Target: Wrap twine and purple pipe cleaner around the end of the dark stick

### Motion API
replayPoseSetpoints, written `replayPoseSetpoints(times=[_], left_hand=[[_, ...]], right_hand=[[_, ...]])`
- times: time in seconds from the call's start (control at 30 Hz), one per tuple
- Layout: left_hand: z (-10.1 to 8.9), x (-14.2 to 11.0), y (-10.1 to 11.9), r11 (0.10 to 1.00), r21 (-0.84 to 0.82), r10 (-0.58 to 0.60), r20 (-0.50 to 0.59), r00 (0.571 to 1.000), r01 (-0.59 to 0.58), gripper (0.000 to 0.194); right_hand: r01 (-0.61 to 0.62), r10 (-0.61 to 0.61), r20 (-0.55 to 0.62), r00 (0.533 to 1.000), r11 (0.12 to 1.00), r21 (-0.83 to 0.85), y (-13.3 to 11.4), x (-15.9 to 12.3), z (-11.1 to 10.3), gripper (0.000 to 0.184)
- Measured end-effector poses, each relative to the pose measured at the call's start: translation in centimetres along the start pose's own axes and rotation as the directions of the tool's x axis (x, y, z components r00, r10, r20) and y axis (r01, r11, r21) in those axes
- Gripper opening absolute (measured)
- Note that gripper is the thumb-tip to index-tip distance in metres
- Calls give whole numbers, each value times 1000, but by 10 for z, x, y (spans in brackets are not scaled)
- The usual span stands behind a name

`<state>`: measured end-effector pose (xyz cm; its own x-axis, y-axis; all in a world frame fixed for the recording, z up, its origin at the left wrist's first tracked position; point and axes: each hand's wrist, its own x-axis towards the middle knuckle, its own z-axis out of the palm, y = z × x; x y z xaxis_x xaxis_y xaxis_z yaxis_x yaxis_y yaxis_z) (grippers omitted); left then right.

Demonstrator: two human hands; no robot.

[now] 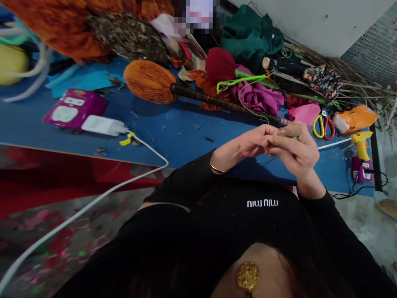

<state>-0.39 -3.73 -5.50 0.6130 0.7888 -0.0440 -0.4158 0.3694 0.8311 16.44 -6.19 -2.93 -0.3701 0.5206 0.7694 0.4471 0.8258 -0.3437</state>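
Note:
My left hand [256, 141] and my right hand [299, 149] meet above the front edge of the blue table, fingertips pressed together. Both are closed in a pinch. A trace of green shows at the right hand's fingers, but what they hold is mostly hidden. Just beyond the hands lies a dark wrapped stick [211, 99] with an orange cloth-covered oval head [150, 82]. Behind it is a red cloth-covered head [220, 66] on a green stem. Scissors [324, 125] with yellow and red handles lie right of my right hand, near a yellow glue gun [360, 145].
A purple power socket box [76, 108] with a white plug [104, 125] stands at left, its white cable [124, 179] hanging over the table [149, 142] edge. Magenta cloth [257, 97], green cloth [251, 35] and an orange packet [356, 118] crowd the back. Scraps litter the floor.

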Motion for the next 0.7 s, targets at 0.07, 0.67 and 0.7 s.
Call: replayPoseSetpoints(times=[0.07, 0.67, 0.7], left_hand=[[-3, 6, 2, 991, -101, 95, 25, 995, -92, 90], [-12, 51, -51, 381, 924, 238, -138, 961, 38, 56], [-12, 53, -51, 414, 909, 244, -166, 955, 52, 46]], right_hand=[[-185, 173, -113, 978, 977, -106, 14, -6, -7, 27], [-666, 669, -120, 734, 672, -324, 60, -75, -68, 52], [-649, 626, -186, 757, 688, -325, 62, -77, -71, 52]])
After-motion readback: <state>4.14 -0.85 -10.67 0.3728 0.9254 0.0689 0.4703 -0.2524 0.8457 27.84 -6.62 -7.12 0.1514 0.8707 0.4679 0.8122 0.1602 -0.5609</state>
